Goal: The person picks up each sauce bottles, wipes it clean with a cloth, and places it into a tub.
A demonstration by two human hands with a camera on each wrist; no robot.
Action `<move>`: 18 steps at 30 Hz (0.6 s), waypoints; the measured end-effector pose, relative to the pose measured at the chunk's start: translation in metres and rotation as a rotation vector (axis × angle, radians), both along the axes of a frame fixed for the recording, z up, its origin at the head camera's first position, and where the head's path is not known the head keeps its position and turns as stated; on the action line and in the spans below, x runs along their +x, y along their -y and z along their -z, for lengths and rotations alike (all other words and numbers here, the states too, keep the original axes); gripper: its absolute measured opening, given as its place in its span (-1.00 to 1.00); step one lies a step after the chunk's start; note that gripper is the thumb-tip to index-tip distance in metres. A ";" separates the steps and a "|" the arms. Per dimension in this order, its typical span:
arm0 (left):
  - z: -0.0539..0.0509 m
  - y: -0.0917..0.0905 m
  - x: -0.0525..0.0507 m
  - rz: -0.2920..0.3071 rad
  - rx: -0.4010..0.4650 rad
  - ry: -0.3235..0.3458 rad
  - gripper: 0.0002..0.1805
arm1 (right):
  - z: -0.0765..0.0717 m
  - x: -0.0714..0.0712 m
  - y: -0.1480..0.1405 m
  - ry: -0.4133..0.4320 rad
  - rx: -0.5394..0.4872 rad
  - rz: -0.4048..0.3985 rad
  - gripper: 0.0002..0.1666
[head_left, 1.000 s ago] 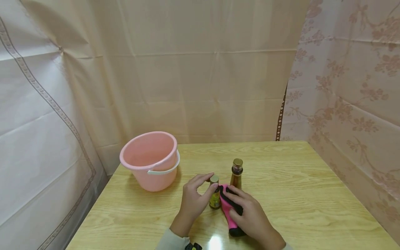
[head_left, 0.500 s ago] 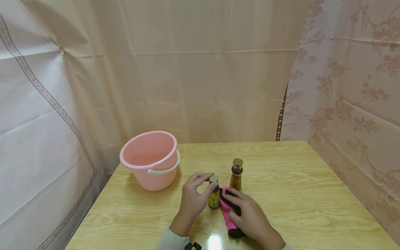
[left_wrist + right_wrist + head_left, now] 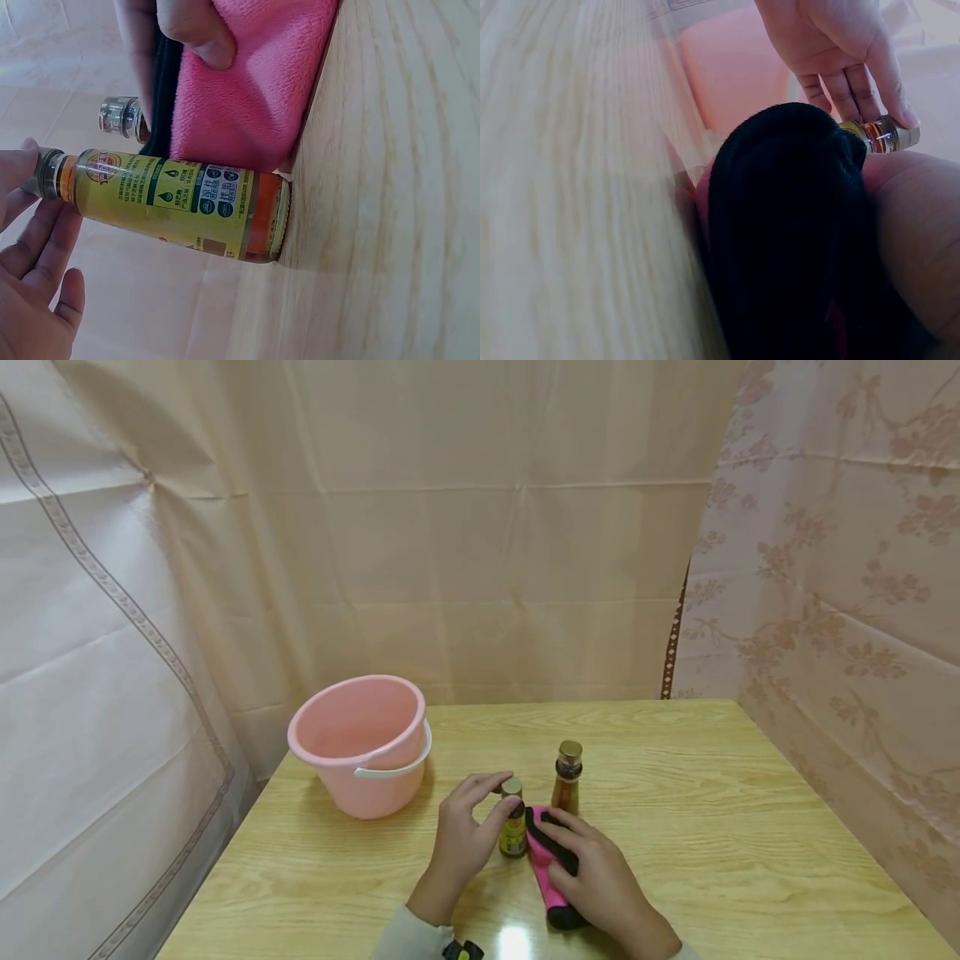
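Observation:
A small glass bottle with a yellow label [image 3: 513, 838] stands upright on the table. My left hand [image 3: 467, 837] pinches it at the gold cap, thumb on one side and fingers on the other, as the left wrist view also shows. A folded pink and black plush cloth [image 3: 542, 858] lies against the bottle's right side. My right hand [image 3: 602, 878] grips this cloth from above and the right; in the right wrist view the black side of the cloth [image 3: 787, 225] hides most of the bottle. Just behind the cloth stands a second, brownish bottle [image 3: 567, 787] with a gold cap.
A pink bucket [image 3: 375, 797] with a white handle [image 3: 397, 770] stands at the table's left back. The wooden table [image 3: 712, 827] reaches back to a beige curtain [image 3: 487, 552]. Patterned cloth hangs along the right side.
The cloth in my right hand has slid slightly toward me and then back beside the bottle. The yellow-labelled bottle has shifted a touch left. My left hand keeps its place at the cap.

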State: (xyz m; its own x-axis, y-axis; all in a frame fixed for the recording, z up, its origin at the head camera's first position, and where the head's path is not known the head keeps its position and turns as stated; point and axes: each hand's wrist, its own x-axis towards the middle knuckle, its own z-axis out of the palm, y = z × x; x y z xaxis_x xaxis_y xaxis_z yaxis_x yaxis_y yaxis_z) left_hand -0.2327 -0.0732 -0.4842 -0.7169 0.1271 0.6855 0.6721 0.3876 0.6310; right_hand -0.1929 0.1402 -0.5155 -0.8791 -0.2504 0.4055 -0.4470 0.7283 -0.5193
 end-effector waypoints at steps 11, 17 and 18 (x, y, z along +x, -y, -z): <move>0.003 -0.001 -0.001 0.010 -0.012 0.011 -0.62 | -0.008 -0.002 0.002 -0.087 -0.178 -0.048 -0.21; 0.005 0.000 -0.004 0.005 -0.035 -0.002 -0.62 | -0.021 -0.005 0.005 -0.162 -0.191 -0.062 -0.22; 0.005 0.001 -0.005 0.005 -0.039 -0.007 -0.63 | -0.023 -0.005 0.006 -0.169 -0.196 -0.065 -0.23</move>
